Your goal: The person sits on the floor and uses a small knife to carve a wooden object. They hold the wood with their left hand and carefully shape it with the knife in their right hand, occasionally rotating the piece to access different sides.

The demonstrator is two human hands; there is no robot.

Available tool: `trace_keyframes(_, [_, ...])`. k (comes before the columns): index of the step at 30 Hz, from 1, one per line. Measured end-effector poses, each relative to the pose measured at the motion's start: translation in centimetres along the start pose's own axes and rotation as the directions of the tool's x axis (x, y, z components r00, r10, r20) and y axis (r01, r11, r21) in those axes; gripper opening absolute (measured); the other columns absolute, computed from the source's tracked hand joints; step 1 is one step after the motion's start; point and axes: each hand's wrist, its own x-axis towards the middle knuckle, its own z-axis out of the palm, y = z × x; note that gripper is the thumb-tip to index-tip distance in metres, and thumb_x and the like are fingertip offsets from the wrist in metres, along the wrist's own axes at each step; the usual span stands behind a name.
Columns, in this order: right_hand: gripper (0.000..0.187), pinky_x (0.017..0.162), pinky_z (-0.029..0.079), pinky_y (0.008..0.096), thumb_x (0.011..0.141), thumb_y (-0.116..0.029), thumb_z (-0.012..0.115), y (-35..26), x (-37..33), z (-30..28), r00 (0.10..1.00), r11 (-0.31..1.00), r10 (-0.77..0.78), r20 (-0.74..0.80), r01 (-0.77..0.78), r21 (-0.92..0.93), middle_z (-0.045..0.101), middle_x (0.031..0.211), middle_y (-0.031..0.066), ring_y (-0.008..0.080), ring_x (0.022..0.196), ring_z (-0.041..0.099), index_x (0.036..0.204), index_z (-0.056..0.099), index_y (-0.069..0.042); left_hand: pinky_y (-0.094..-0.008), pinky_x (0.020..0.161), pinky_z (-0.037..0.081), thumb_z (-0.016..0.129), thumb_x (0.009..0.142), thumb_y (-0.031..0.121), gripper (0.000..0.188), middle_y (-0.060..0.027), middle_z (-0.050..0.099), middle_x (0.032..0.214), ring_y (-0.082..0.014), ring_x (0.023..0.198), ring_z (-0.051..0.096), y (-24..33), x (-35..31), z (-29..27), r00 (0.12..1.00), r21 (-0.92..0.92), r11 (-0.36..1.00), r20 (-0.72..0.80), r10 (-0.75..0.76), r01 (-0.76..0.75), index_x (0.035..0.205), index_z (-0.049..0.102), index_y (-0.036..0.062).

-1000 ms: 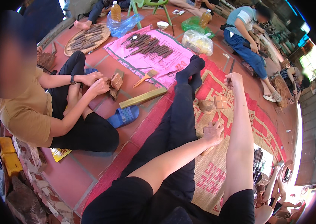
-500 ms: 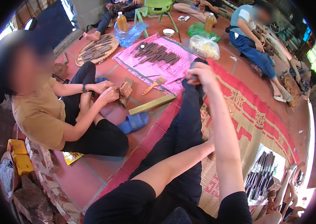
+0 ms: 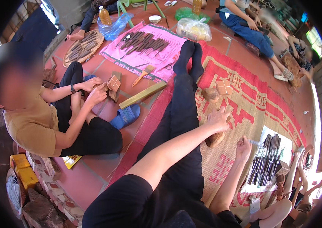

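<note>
My left hand (image 3: 218, 119) rests over a brown wooden block (image 3: 215, 140) on the woven mat, its fingers curled around the upper part. That part is mostly covered by the hand. To the right, my right hand (image 3: 243, 149) is closed on a slender pale tool (image 3: 254, 142), smeared by motion, so its kind does not show. Close by the right hand, several dark-handled carving tools (image 3: 265, 159) lie on a white sheet. Beyond my left hand are a rounded wooden lump (image 3: 210, 95) and a square wooden piece (image 3: 224, 87) with light crossing lines.
My outstretched legs (image 3: 182, 114) lie along the red-and-tan mat (image 3: 237, 148). At left a person (image 3: 31, 121) works on a small wooden piece (image 3: 114, 83). A brush (image 3: 142, 76), a wooden bar (image 3: 142, 95) and a pink cloth (image 3: 111, 57) with several tools lie ahead.
My right hand has come down from above my feet to beside the carving tools on the right, now with a slender tool in it. The wooden pieces ahead are uncovered. The whole view has shifted.
</note>
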Motion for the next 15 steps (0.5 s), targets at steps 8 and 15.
trace_keyframes(8, [0.01,0.057,0.048,0.0243,0.078,0.004,0.061,6.5,-3.8,-3.4,0.954,0.994,0.043,-0.298,-0.07,-0.082,0.064,0.08,0.0107,0.017,0.067,0.062,0.081,0.055,-0.004,-0.0464,0.088,0.044,0.064,0.07,0.029,0.046,-0.0111,0.045,0.117,-0.0379,0.11,0.045,-0.6,-0.3,0.4,0.998,0.007,1.0,-0.055,0.017,-0.017,0.11,0.051,0.0112])
trace_keyframes(15, [0.017,0.062,0.052,0.0272,0.076,0.0,0.065,5.8,-2.2,-0.3,0.96,0.957,-0.09,-0.263,0.011,-0.289,0.064,0.083,0.0092,0.0179,0.071,0.063,0.092,0.06,-0.001,-0.0433,0.089,0.042,0.061,0.074,0.036,0.045,-0.0138,0.047,0.113,-0.0346,0.106,0.048,-1.1,0.9,2.6,0.971,0.093,0.992,-0.217,0.1,-0.081,0.11,0.054,0.0099])
